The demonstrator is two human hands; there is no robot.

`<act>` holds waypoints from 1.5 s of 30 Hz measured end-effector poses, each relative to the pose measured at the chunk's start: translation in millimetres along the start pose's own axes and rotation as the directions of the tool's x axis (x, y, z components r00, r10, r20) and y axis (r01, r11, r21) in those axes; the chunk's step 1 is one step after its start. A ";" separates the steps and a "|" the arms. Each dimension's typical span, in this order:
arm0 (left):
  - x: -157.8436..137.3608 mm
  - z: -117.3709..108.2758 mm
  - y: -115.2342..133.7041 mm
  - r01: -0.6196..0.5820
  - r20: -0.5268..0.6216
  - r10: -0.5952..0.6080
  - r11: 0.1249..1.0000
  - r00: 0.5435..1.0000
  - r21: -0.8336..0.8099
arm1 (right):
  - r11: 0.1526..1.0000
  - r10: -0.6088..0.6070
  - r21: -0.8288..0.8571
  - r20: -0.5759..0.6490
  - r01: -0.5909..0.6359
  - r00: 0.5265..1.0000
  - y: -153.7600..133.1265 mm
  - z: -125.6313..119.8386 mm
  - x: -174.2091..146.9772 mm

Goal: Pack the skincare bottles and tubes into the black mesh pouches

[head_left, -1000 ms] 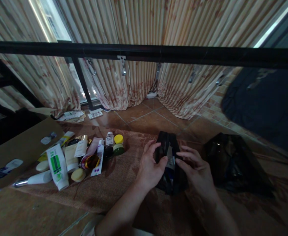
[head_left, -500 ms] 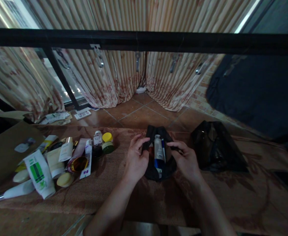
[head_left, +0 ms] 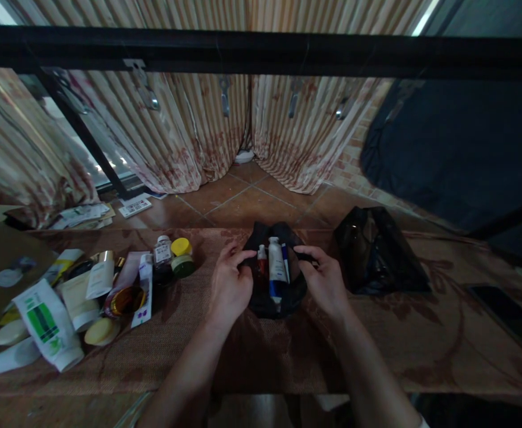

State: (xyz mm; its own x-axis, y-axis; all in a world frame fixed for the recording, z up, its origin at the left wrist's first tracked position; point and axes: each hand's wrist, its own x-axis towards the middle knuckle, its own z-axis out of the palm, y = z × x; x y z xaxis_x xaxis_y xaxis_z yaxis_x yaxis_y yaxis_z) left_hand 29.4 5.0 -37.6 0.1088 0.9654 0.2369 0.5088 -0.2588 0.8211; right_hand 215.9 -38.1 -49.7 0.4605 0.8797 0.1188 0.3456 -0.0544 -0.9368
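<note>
Landmark: the soft black pouch (head_left: 264, 307), resting on the brown patterned cloth (head_left: 165, 333). From where I stand, read left to right.

Far left of the pouch: a white plastic squeeze tube with a green label (head_left: 47, 324) lies among other cosmetic containers. Nearer the pouch: a round yellow-lidded jar (head_left: 181, 246).

At the pouch's left edge: the left hand (head_left: 232, 282), thumb and fingers pinching the rim.

Inside the pouch: a small red bottle with a pale top (head_left: 261, 261), a silver-and-blue tube (head_left: 277, 264), and a slim white-and-blue item (head_left: 286, 261) of unclear type.

At the pouch's right edge: the right hand (head_left: 323, 282), pinching the opposite rim.

Right of the pouch, apart from it: a glossy black plastic bag (head_left: 379, 261). Far right: a flat, dark rectangular device (head_left: 506, 315).

Change noted: a second ago the pouch mouth was a narrow slit; it is now drawn wide, and the red bottle shows clearly. Judged effect: the contents can be inspected and reached, provided both rims are held apart. Releasing either rim could let the soft wall fold inward.
</note>
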 end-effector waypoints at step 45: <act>-108.5 -237.8 -136.0 0.467 -0.558 -0.173 0.767 0.811 0.440 | 0.964 0.162 -0.215 0.006 -0.157 0.987 -9.0 -10.1 -4.3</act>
State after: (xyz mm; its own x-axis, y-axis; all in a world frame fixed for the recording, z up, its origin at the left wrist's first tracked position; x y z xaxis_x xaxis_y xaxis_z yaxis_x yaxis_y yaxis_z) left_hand -254.6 -72.0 -51.5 -0.4766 0.8109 0.3397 0.8171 0.2659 0.5115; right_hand 219.0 -46.1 -38.5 0.5053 0.8622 -0.0363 0.4364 -0.2916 -0.8512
